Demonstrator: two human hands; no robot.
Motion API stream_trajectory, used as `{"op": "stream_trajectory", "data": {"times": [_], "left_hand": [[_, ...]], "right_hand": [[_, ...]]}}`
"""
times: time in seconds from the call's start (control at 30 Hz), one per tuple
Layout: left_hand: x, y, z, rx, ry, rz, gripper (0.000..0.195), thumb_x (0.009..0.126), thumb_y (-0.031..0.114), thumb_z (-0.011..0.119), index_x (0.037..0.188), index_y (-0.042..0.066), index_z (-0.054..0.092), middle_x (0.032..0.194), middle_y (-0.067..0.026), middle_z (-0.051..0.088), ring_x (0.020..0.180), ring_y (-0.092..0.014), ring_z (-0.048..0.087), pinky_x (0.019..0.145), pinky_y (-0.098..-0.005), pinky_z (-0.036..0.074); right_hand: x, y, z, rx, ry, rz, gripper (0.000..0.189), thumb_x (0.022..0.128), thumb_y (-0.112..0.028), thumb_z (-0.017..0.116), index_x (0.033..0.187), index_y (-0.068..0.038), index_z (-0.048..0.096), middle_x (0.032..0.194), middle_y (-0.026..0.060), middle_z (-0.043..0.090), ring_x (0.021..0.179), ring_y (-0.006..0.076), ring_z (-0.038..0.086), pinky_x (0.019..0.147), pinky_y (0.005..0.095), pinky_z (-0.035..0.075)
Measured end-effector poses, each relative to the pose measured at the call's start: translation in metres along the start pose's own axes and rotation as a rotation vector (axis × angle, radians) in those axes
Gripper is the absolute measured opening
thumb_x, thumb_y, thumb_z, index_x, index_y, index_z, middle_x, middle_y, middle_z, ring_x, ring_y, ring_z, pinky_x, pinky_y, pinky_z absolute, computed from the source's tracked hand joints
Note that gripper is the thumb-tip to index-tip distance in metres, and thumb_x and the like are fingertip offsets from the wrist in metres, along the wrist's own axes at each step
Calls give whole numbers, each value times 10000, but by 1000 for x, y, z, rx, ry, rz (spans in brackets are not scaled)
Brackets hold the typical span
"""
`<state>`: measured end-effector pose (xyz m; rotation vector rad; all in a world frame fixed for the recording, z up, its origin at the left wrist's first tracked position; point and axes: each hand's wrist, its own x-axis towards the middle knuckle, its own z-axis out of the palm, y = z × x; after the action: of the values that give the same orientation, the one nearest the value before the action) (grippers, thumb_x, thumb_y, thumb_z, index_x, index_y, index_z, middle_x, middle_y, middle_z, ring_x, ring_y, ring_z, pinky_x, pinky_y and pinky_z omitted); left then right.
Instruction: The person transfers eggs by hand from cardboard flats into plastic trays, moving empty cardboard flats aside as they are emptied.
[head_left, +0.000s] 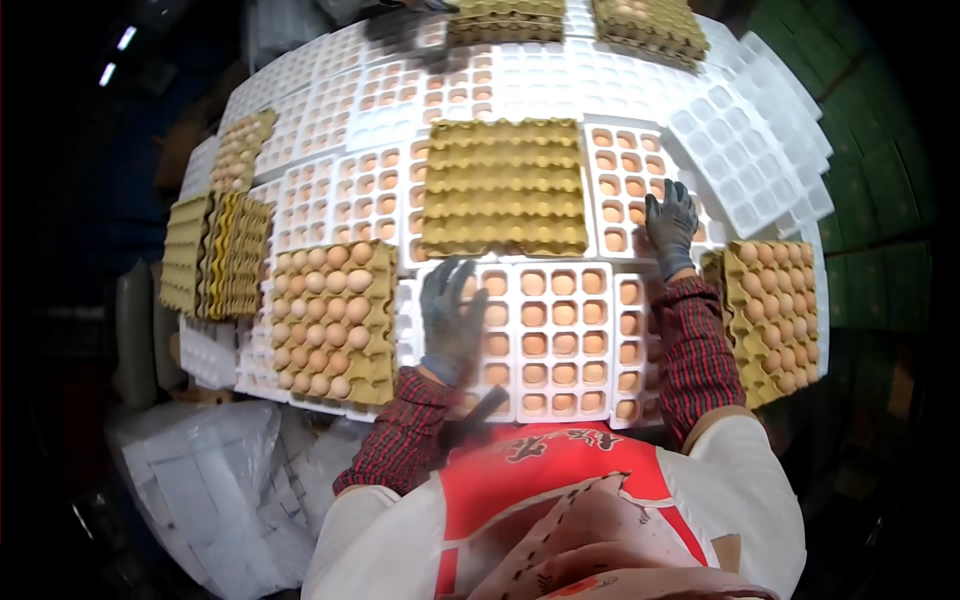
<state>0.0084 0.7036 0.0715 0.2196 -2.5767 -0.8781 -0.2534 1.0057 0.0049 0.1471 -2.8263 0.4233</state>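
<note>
My left hand (454, 319), in a grey glove and slightly blurred, is over the left side of the white foam egg trays in front of me. Its thumb and fingers are apart, and no egg shows in it. Brown eggs (564, 343) fill the pockets of the front foam tray (517, 341) beside it. Farther right, my right hand (673, 225), also gloved, reaches palm down over another foam tray (592, 187) with brown eggs; its fingers look spread, and what lies under the palm is hidden. An upturned yellowish pulp egg tray (504, 187) lies between and beyond my hands.
Pulp trays of eggs stand at left (334, 322) and right (776, 315). Stacked pulp trays (217, 255) lean at the left edge. White foam trays without eggs (739, 157) overlap at far right. A dark, blurred gloved hand (409, 37) of another person is across the table.
</note>
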Motion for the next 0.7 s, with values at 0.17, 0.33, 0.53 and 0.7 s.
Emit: {"op": "stream_trajectory", "data": {"times": [0.17,0.33,0.53,0.7], "left_hand": [[-31,15,7,-283,10,-131,430,865,154,718,1260,43,591,1325,-217,565,1230,-402,524,1030,-463,426],[-2,20,-53,19,37,102,643,801,265,772,1364,73,530,1396,-204,505,1306,-395,457,1100,-517,337],[30,13,-158,637,-10,423,843,773,289,729,1524,206,355,1573,-95,303,1455,-357,249,1200,-607,115],[18,-20,-234,785,-67,303,1005,703,519,754,1540,172,321,1548,-171,297,1455,-422,195,1167,-668,73]], "right_hand": [[-21,-92,15,412,-289,-41,645,909,-299,628,1453,-48,388,1155,289,635,1028,448,617,895,489,488],[10,-64,36,903,-199,-26,469,871,-129,565,1332,-46,568,861,82,690,710,149,612,652,295,486],[-38,-207,-51,999,-37,-224,514,863,-20,531,1374,-66,546,707,-44,469,614,53,380,563,232,355],[-97,-377,-55,1431,-101,-186,576,870,28,522,1433,48,400,1306,169,589,1132,189,577,973,286,444]]}}
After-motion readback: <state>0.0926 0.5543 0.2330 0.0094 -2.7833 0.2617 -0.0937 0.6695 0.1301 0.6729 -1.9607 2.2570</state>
